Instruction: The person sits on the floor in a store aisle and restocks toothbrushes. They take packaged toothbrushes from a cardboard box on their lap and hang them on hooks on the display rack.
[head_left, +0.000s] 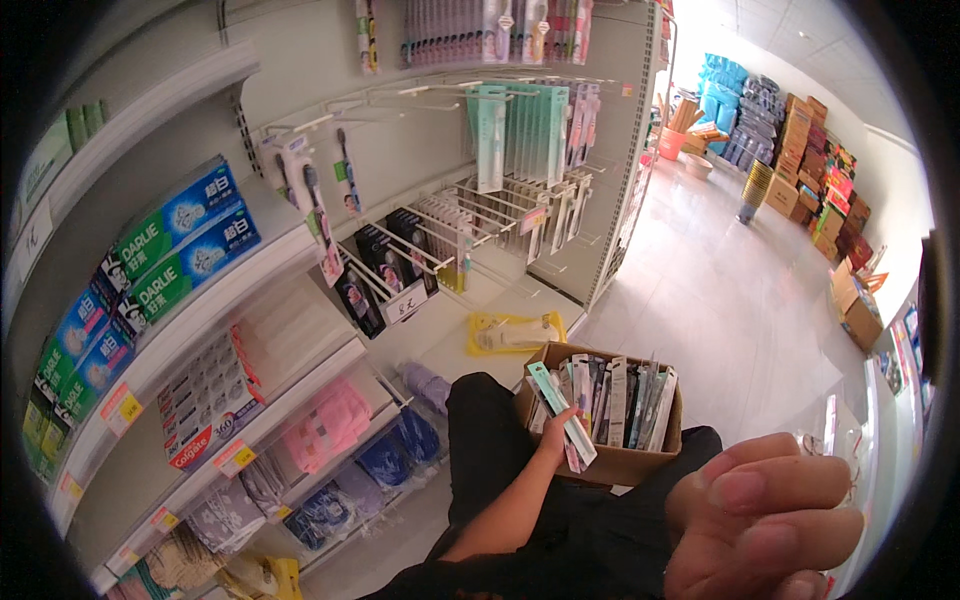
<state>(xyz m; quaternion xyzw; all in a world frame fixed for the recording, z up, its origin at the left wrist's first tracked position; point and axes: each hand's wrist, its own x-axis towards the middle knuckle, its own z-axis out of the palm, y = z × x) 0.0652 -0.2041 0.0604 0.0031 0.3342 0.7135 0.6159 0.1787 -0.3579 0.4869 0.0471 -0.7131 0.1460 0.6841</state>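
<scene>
My left hand grips a few packaged toothbrushes, one in a pale green and white pack, at the near left side of an open cardboard box. The box stands between my dark-clothed knees. It is filled with upright toothbrush packs. Close to the camera at lower right, my right hand is raised with its fingers curled in. Nothing shows between those fingers.
Wire hooks with hanging toothbrushes are ahead. Toothpaste cartons fill a left shelf above pink cloth packs and bagged slippers. A yellow package lies on the base shelf. Stacked cartons line the far wall.
</scene>
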